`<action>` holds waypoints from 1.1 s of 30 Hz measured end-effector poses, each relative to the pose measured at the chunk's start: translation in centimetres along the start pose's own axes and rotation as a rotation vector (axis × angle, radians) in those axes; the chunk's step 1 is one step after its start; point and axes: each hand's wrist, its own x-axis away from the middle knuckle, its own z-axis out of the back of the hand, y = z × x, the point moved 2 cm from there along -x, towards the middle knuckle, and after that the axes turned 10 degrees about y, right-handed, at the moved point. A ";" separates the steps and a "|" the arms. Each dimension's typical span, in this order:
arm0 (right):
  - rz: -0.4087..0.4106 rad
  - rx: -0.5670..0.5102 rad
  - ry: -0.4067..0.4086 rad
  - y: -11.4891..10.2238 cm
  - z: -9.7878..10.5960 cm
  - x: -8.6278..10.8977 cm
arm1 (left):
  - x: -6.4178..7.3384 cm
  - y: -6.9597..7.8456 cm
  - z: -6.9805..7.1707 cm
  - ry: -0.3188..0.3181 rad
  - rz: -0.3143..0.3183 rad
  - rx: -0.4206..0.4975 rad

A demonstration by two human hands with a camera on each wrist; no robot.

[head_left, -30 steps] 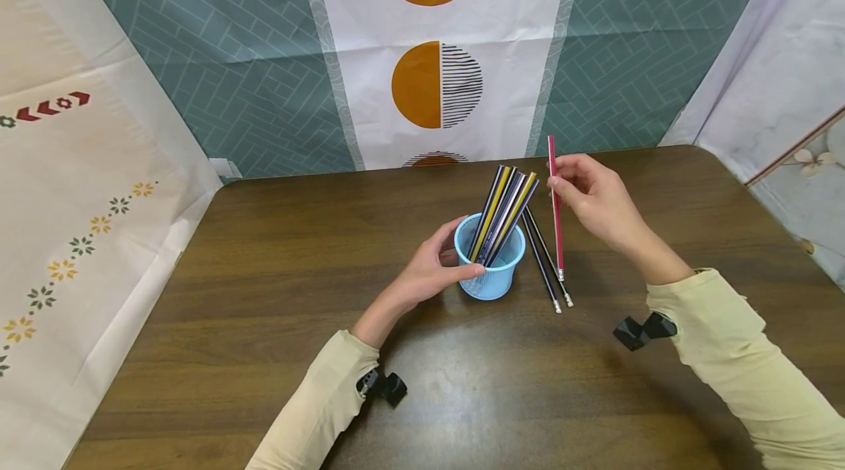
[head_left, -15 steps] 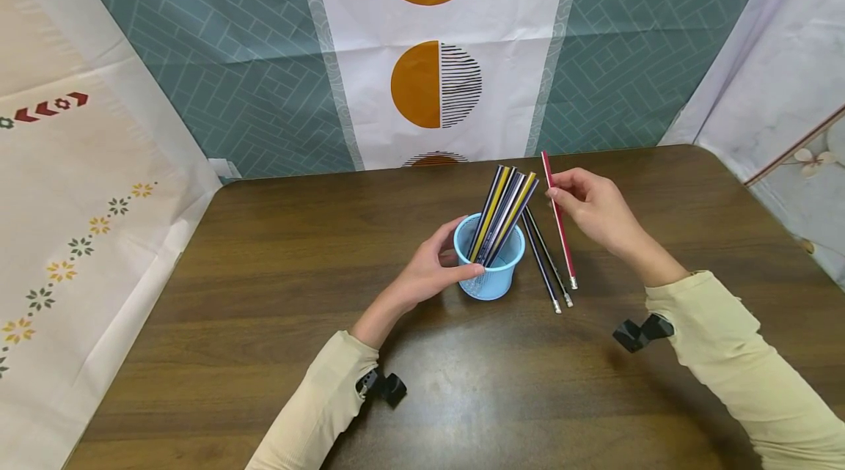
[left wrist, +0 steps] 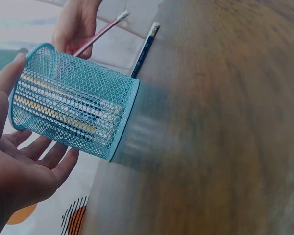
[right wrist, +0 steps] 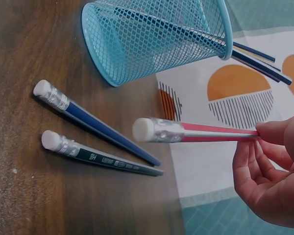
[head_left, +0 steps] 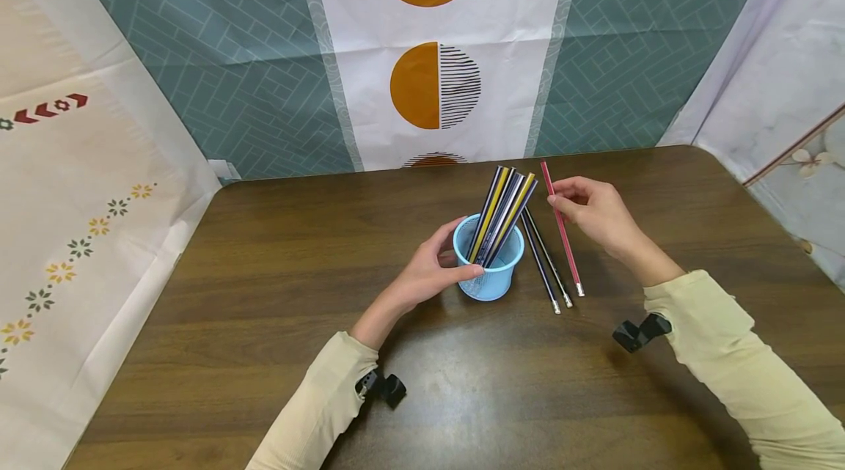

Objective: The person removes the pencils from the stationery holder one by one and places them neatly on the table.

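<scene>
Red pencil (head_left: 566, 244) has moved lower, pinched by the right hand (head_left: 601, 217); left hand (head_left: 429, 270) grips the blue cup (head_left: 496, 285) (it stands upright).

3 views. Head: above and behind both grips, facing forward-down, farthest. Left wrist: close on grip of left hand (head_left: 424, 273), rolled sideways, hazy, seemingly low. Right wrist: close, facing right hand (head_left: 602, 219) along red pencil (right wrist: 215, 132). Wrist views share mesh cup (left wrist: 88, 76), red pencil.
</scene>
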 end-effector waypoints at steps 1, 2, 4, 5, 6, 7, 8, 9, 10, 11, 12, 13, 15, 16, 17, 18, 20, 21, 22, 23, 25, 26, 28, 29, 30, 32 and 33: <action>-0.008 -0.001 -0.003 0.1 0.0 0.0 | 0.0 0.0 0.0 0.000 -0.001 -0.002; -0.017 0.000 -0.006 0.3 0.0 0.0 | 0.0 0.0 0.0 0.001 -0.003 -0.004; -0.030 0.004 -0.013 0.5 -0.1 -0.1 | -0.1 -0.1 0.0 0.001 -0.006 -0.010; -0.038 0.007 -0.016 0.7 -0.1 -0.1 | -0.1 -0.1 0.0 0.001 -0.008 -0.012; -0.047 0.010 -0.018 0.8 -0.2 -0.1 | -0.1 -0.1 0.0 0.002 -0.010 -0.015; -0.055 0.014 -0.020 1.0 -0.2 -0.1 | -0.1 -0.1 0.0 0.002 -0.011 -0.019; -0.065 0.017 -0.023 1.1 -0.2 -0.2 | -0.1 -0.1 0.0 0.001 -0.010 -0.019; -0.075 0.018 -0.026 1.3 -0.3 -0.2 | -0.1 -0.1 0.0 0.001 -0.011 -0.019; -0.084 0.018 -0.030 1.4 -0.3 -0.2 | -0.1 -0.1 0.0 0.001 -0.011 -0.019; -0.096 0.018 -0.034 1.6 -0.3 -0.3 | -0.1 -0.1 0.1 0.001 -0.011 -0.020; -0.106 0.019 -0.039 1.8 -0.4 -0.3 | -0.1 -0.1 0.1 0.001 -0.011 -0.021; -0.114 0.020 -0.044 1.9 -0.4 -0.3 | -0.1 -0.1 0.1 0.001 -0.012 -0.021; -0.131 0.016 -0.053 2.3 -0.5 -0.4 | -0.1 -0.2 0.1 -0.001 -0.014 -0.022; -0.140 0.019 -0.055 2.4 -0.5 -0.4 | -0.1 -0.1 0.1 -0.001 -0.014 -0.022; -0.148 0.022 -0.058 2.6 -0.5 -0.4 | -0.1 -0.1 0.1 -0.002 -0.014 -0.023; -0.155 0.021 -0.061 2.8 -0.5 -0.4 | -0.1 -0.1 0.0 -0.002 -0.013 -0.024; -0.168 0.024 -0.068 3.1 -0.6 -0.5 | -0.1 -0.1 0.0 -0.002 -0.011 -0.026; -0.174 0.027 -0.072 3.3 -0.6 -0.5 | -0.2 -0.1 0.0 -0.002 -0.009 -0.026; -0.179 0.028 -0.077 3.5 -0.6 -0.5 | -0.2 -0.1 0.0 -0.002 -0.008 -0.028; -0.183 0.028 -0.084 3.7 -0.6 -0.5 | -0.2 -0.2 0.0 -0.001 -0.007 -0.030; -0.192 0.032 -0.098 4.1 -0.7 -0.6 | -0.2 -0.2 0.0 -0.003 -0.007 -0.031; -0.198 0.031 -0.104 4.2 -0.7 -0.6 | -0.2 -0.2 0.0 -0.003 -0.006 -0.032; -0.205 0.030 -0.115 4.6 -0.8 -0.6 | -0.1 -0.1 0.0 -0.003 -0.005 -0.033; -0.207 0.032 -0.119 4.8 -0.9 -0.6 | -0.1 -0.1 0.0 -0.002 -0.004 -0.033; -0.212 0.032 -0.122 4.9 -1.0 -0.6 | -0.1 -0.1 0.0 -0.003 -0.004 -0.032; -0.220 0.030 -0.124 5.2 -1.1 -0.6 | -0.1 -0.1 0.0 -0.002 -0.002 -0.032; -0.223 0.031 -0.125 5.3 -1.1 -0.6 | -0.1 -0.1 0.0 -0.002 -0.002 -0.031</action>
